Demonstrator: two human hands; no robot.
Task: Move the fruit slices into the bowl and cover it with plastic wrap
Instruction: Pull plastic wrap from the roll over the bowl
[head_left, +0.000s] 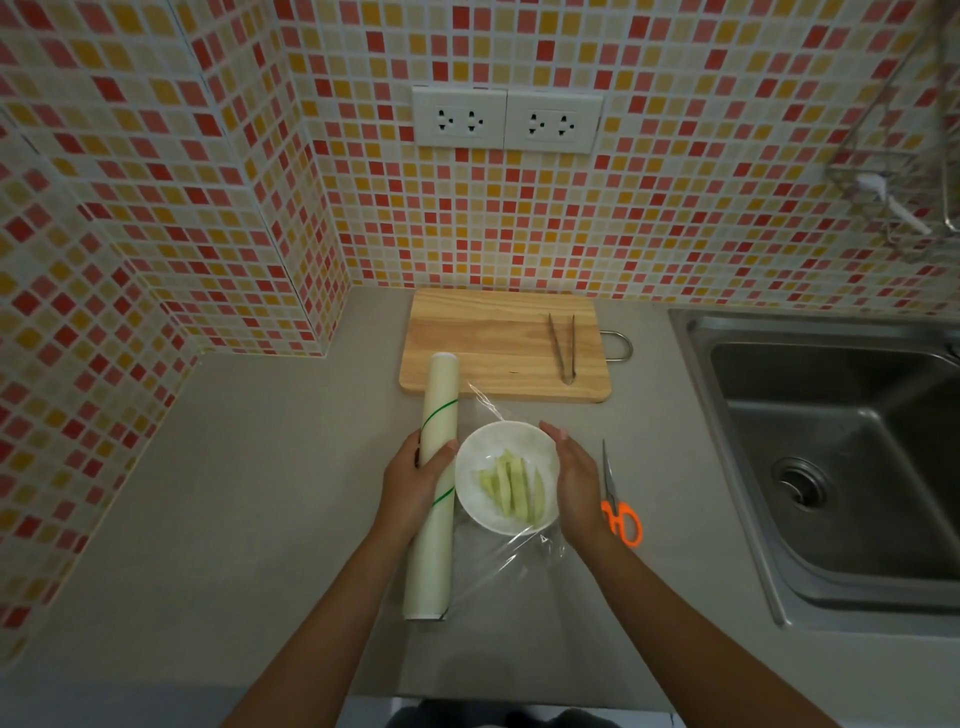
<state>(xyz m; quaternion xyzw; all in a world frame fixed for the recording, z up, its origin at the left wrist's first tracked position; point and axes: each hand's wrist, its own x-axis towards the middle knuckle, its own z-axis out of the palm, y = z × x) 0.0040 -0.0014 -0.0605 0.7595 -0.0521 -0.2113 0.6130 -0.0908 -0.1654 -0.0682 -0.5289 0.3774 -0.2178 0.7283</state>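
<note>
A white bowl (506, 441) sits on the grey counter with several pale green fruit slices (514, 488) inside it. A sheet of clear plastic wrap (511, 564) stretches over the bowl from the long roll (435, 551) lying to its left. My left hand (415, 480) is shut on the middle of the roll. My right hand (574, 480) lies flat against the bowl's right side, fingers extended, pressing on the wrap there.
A wooden cutting board (498, 345) with metal tongs (563, 345) lies behind the bowl. Orange-handled scissors (618, 506) rest just right of my right hand. A steel sink (841, 457) fills the right side. A tiled wall with sockets (506, 119) stands behind.
</note>
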